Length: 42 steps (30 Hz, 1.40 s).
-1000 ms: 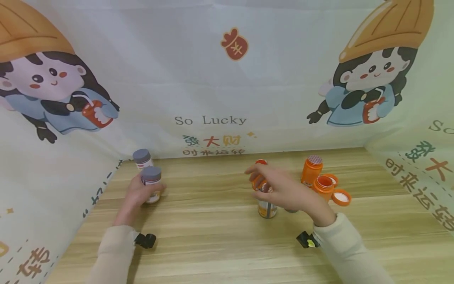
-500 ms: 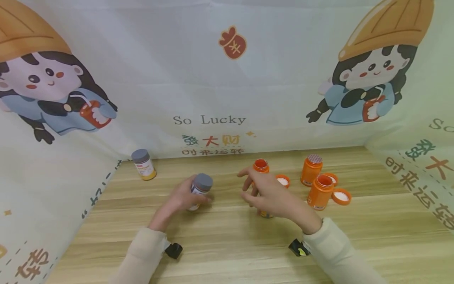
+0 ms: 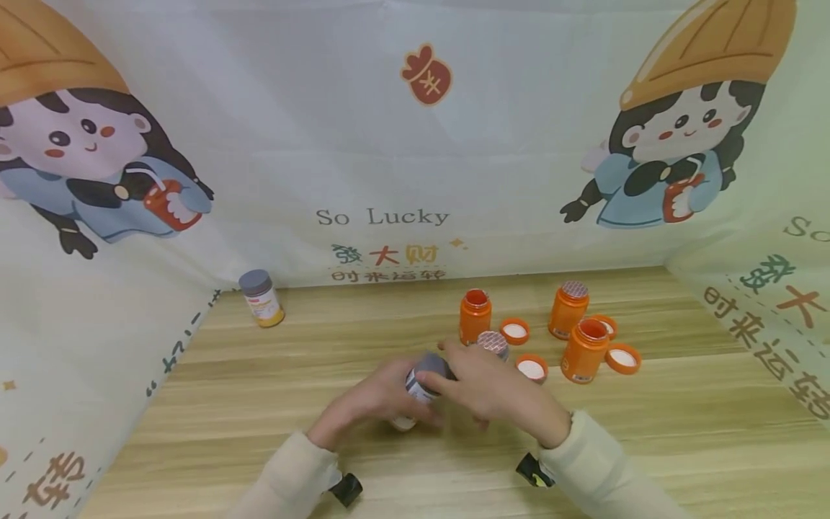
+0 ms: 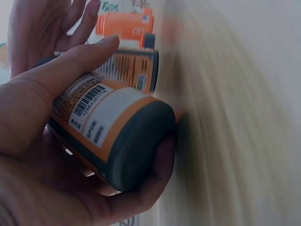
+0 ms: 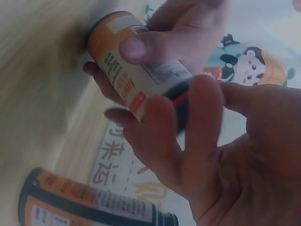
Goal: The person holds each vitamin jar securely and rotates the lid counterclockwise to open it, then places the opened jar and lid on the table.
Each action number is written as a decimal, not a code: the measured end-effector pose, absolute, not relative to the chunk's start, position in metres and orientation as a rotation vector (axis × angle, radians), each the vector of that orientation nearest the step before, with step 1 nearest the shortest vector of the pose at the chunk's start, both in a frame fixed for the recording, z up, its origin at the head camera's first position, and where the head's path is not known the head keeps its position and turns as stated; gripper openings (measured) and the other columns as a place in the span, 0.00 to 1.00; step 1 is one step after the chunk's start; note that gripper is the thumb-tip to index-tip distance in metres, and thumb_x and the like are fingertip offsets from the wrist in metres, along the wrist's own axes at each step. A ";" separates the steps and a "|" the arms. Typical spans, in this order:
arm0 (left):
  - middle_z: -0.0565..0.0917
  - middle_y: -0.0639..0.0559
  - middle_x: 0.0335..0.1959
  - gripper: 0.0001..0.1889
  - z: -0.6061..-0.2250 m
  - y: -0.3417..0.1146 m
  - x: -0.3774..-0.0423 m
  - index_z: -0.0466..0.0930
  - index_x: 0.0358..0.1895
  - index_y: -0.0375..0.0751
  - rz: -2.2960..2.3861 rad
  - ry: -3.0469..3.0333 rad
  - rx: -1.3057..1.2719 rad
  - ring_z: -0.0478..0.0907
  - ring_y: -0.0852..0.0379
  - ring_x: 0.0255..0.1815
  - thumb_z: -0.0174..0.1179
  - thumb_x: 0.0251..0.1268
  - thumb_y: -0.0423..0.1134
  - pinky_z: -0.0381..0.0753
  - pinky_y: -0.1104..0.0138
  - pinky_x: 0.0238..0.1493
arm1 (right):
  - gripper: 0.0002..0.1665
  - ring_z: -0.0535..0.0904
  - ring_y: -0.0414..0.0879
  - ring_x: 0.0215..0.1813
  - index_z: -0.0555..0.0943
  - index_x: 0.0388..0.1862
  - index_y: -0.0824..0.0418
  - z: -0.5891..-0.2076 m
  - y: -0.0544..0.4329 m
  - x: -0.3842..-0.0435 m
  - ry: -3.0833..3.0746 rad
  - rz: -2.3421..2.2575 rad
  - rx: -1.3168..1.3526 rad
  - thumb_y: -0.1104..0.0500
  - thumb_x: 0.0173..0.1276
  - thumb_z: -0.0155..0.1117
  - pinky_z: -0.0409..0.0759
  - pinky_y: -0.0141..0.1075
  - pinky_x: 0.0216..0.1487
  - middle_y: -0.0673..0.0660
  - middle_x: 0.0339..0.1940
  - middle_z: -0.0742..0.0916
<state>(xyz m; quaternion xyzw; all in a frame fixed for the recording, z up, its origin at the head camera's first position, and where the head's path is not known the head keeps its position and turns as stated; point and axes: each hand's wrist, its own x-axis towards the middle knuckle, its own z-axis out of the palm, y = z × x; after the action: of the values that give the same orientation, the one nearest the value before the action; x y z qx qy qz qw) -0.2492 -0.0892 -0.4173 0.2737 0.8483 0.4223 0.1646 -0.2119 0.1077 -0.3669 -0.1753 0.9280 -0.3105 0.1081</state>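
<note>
"Showing nearest are two cream sleeves (image 3: 282,472), a black device (image 3: 346,490) at the left wrist. What about the left hand (image 3: 382,395)?"

"Wrapped round a grey-capped bottle (image 4: 108,115), thumb on one side, fingers on the other. The bottle tilts above the wooden table (image 3: 713,404), its cap end towards the right hand (image 3: 496,382)."

"And that right hand, is it gripping?"

"Its fingers are spread about the grey cap (image 3: 433,364), the thumb crossing the near side. Whether they grip it, I cannot tell."

"What stands just past there?"

"A foil-sealed bottle (image 3: 494,344), partly hidden by the right hand. Beside it lies one orange cap (image 3: 532,368), inside up, with another cap (image 3: 515,331) slightly farther off."

"More orange beyond?"

"Three uncapped bottles, all upright. The front right bottle (image 3: 583,353) and the left bottle (image 3: 475,317) have open mouths; the rear right bottle (image 3: 568,311) wears foil. Two more caps (image 3: 622,358) lie by the right pair."

"Anything at the back?"

"Another grey-topped bottle (image 3: 262,299), upright at left, well apart, before a printed cloth (image 3: 382,144)."
</note>
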 end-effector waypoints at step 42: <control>0.84 0.47 0.42 0.19 -0.424 -0.099 -0.253 0.81 0.48 0.39 1.311 1.968 0.801 0.80 0.57 0.39 0.72 0.51 0.28 0.81 0.66 0.44 | 0.33 0.66 0.41 0.16 0.69 0.11 0.52 -0.388 0.091 -0.216 2.994 -0.859 -0.574 0.34 0.67 0.62 0.62 0.31 0.18 0.45 0.12 0.68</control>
<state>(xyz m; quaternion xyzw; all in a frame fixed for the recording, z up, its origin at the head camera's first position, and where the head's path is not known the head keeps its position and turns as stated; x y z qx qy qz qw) -0.2530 -0.0987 -0.4238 0.3043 0.7476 0.4981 0.3167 -0.2157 0.0914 -0.3878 -0.1813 0.9452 -0.2712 -0.0130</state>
